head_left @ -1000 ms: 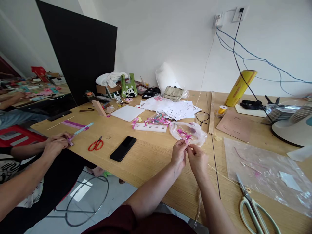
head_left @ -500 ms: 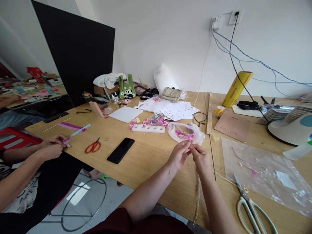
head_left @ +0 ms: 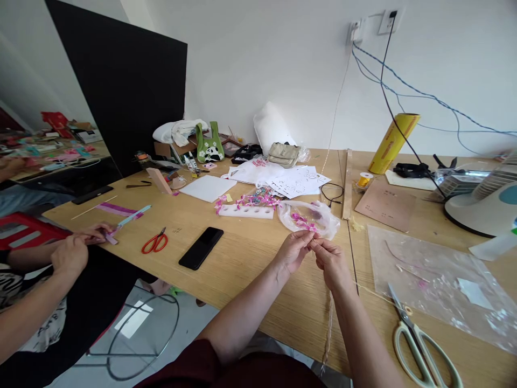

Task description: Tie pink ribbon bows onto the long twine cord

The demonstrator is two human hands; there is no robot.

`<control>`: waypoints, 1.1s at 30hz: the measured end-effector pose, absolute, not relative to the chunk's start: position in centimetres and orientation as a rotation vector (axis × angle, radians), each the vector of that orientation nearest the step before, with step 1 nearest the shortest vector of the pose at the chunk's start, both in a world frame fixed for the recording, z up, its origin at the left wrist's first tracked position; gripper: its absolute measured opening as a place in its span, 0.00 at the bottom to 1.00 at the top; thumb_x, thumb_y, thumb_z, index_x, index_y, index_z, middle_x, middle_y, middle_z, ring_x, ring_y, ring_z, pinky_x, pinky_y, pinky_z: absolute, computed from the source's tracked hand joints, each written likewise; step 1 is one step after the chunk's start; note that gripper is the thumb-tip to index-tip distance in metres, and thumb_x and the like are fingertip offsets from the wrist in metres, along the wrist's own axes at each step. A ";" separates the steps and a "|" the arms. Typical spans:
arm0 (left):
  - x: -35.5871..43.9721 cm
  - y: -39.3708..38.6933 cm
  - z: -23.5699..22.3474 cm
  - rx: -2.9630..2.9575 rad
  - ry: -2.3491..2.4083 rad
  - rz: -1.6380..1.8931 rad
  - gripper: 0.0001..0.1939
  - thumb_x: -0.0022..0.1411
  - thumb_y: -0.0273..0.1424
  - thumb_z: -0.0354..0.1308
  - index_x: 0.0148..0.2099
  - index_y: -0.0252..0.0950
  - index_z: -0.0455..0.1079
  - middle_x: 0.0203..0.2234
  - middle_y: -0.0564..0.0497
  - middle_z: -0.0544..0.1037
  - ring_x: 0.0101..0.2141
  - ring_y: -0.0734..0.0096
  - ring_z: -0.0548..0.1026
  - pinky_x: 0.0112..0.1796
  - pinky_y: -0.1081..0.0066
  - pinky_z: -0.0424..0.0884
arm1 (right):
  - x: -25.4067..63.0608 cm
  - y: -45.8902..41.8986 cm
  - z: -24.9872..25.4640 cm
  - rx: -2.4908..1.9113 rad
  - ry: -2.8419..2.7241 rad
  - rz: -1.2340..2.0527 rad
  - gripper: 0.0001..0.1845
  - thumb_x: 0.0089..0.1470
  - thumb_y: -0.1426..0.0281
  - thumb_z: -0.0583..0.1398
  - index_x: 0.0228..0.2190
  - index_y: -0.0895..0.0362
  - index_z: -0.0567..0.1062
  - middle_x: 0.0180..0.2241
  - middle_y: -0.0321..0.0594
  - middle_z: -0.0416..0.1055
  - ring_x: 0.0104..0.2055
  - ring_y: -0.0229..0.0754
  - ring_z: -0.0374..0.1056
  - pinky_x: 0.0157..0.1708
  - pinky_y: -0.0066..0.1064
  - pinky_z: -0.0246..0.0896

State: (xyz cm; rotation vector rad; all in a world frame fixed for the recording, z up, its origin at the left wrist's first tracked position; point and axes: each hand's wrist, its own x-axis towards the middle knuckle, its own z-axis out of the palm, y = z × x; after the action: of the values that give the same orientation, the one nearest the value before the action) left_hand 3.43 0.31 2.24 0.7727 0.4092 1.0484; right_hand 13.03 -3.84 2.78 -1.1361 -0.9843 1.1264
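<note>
My left hand [head_left: 296,249] and my right hand [head_left: 332,261] meet above the table, fingertips pinched together. Between them is something small and thin, mostly hidden by the fingers. Just beyond lies a white plastic bag [head_left: 329,222] with pink flower pieces [head_left: 301,220] in it. Left of the bag stands a white foam strip with holes [head_left: 246,212], and more pink flowers [head_left: 264,198] are heaped behind it. A twisted pale cord [head_left: 329,326] hangs down beside my right forearm.
Cream-handled scissors [head_left: 420,345] and a clear plastic sheet [head_left: 444,291] lie at right. A black phone [head_left: 201,248] and red-handled scissors [head_left: 154,242] are at left. Farther left, a co-worker's hands [head_left: 81,245] are over a purple strip. A white fan [head_left: 484,205] stands far right.
My hands stay together with small finger shifts, and a thin strand now shows just below the fingertips. The co-worker's nearer hand has drawn back from the strip. The view has tilted slightly.
</note>
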 end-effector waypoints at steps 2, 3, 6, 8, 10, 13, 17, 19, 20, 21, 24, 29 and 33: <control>3.3 0.4 2.2 0.719 0.429 1.059 0.10 0.45 0.34 0.65 0.27 0.32 0.73 0.25 0.50 0.73 0.28 0.77 0.68 0.33 0.72 0.61 | 12.9 -3.8 2.7 -1.161 -1.004 1.102 0.14 0.42 0.59 0.60 0.20 0.58 0.70 0.11 0.26 0.50 0.14 0.28 0.38 0.15 0.25 0.33; 3.3 0.4 2.3 0.693 0.443 1.068 0.09 0.44 0.33 0.66 0.26 0.32 0.73 0.25 0.50 0.73 0.28 0.77 0.68 0.33 0.73 0.61 | 12.8 -3.8 2.7 -1.181 -1.026 1.065 0.14 0.42 0.58 0.60 0.21 0.58 0.70 0.11 0.26 0.51 0.14 0.28 0.39 0.15 0.25 0.34; 3.2 0.4 2.7 0.659 0.474 1.093 0.09 0.43 0.31 0.66 0.25 0.32 0.72 0.24 0.51 0.73 0.27 0.78 0.68 0.33 0.73 0.60 | 12.7 -3.8 2.6 -1.299 -1.142 0.840 0.14 0.43 0.59 0.59 0.22 0.58 0.72 0.12 0.27 0.51 0.15 0.30 0.43 0.16 0.25 0.38; 3.2 0.3 3.0 0.669 0.482 1.112 0.09 0.43 0.31 0.66 0.24 0.32 0.71 0.23 0.52 0.73 0.27 0.78 0.67 0.33 0.74 0.60 | 12.6 -3.9 2.6 -1.407 -1.231 0.657 0.14 0.44 0.59 0.59 0.23 0.58 0.72 0.12 0.26 0.49 0.16 0.30 0.44 0.17 0.24 0.40; 3.2 0.3 3.0 0.684 0.487 1.140 0.10 0.42 0.31 0.67 0.22 0.31 0.69 0.21 0.52 0.72 0.26 0.79 0.67 0.32 0.74 0.59 | 12.5 -4.0 2.7 -1.491 -1.306 0.513 0.14 0.46 0.59 0.57 0.24 0.57 0.73 0.12 0.27 0.49 0.16 0.31 0.46 0.17 0.24 0.41; 3.4 0.3 2.8 0.698 0.502 1.194 0.12 0.41 0.32 0.67 0.21 0.31 0.68 0.19 0.54 0.70 0.25 0.79 0.65 0.31 0.74 0.59 | 12.3 -4.2 2.9 -1.537 -1.365 0.398 0.14 0.48 0.60 0.55 0.25 0.57 0.74 0.13 0.28 0.51 0.16 0.32 0.49 0.18 0.24 0.43; 3.7 0.2 2.5 0.713 0.532 1.239 0.12 0.40 0.32 0.67 0.22 0.32 0.67 0.19 0.54 0.70 0.24 0.79 0.65 0.31 0.75 0.59 | 12.2 -4.4 3.0 -1.565 -1.372 0.366 0.15 0.49 0.60 0.54 0.25 0.58 0.75 0.12 0.28 0.52 0.16 0.32 0.50 0.18 0.25 0.44; 3.9 0.1 2.5 0.715 0.523 1.247 0.12 0.41 0.32 0.67 0.22 0.32 0.67 0.19 0.54 0.69 0.25 0.79 0.65 0.32 0.75 0.59 | 12.2 -4.3 2.8 -1.570 -1.370 0.369 0.16 0.49 0.60 0.54 0.26 0.58 0.75 0.13 0.29 0.55 0.16 0.33 0.52 0.19 0.25 0.45; 4.0 0.1 2.5 0.716 0.516 1.249 0.12 0.42 0.32 0.67 0.23 0.31 0.67 0.19 0.54 0.69 0.25 0.79 0.65 0.32 0.75 0.60 | 12.3 -4.3 2.7 -1.564 -1.367 0.377 0.16 0.49 0.60 0.54 0.27 0.58 0.76 0.13 0.30 0.57 0.17 0.33 0.53 0.20 0.25 0.46; 4.0 0.0 2.6 0.715 0.510 1.247 0.12 0.42 0.32 0.66 0.23 0.31 0.67 0.20 0.54 0.69 0.25 0.79 0.65 0.32 0.75 0.60 | 12.3 -4.2 2.6 -1.548 -1.358 0.396 0.15 0.49 0.61 0.55 0.29 0.57 0.76 0.14 0.30 0.59 0.18 0.33 0.54 0.21 0.26 0.47; 4.1 -0.2 2.7 0.715 0.493 1.199 0.12 0.43 0.33 0.66 0.24 0.31 0.68 0.21 0.53 0.69 0.25 0.79 0.65 0.32 0.75 0.60 | 12.7 -4.0 2.4 -1.416 -1.261 0.557 0.14 0.47 0.61 0.57 0.28 0.58 0.76 0.18 0.33 0.65 0.21 0.34 0.57 0.23 0.26 0.50; 3.6 -0.4 2.6 0.711 0.418 1.030 0.13 0.44 0.37 0.65 0.30 0.33 0.72 0.29 0.49 0.72 0.30 0.75 0.67 0.34 0.73 0.62 | 13.1 -4.0 2.8 -1.170 -0.950 1.016 0.13 0.42 0.60 0.60 0.24 0.58 0.72 0.14 0.29 0.59 0.14 0.29 0.42 0.14 0.25 0.36; 3.3 -0.4 2.4 0.743 0.415 1.013 0.15 0.45 0.40 0.64 0.31 0.33 0.74 0.31 0.47 0.74 0.34 0.71 0.69 0.37 0.71 0.62 | 13.0 -4.3 3.3 -1.062 -0.858 1.177 0.12 0.40 0.62 0.62 0.22 0.58 0.70 0.11 0.25 0.49 0.14 0.28 0.36 0.14 0.24 0.31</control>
State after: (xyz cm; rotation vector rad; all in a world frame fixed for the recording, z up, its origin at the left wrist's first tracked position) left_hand 3.33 -0.39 2.35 0.7429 0.4147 1.0134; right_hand 13.01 -4.34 3.32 -1.0618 -0.8579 1.1772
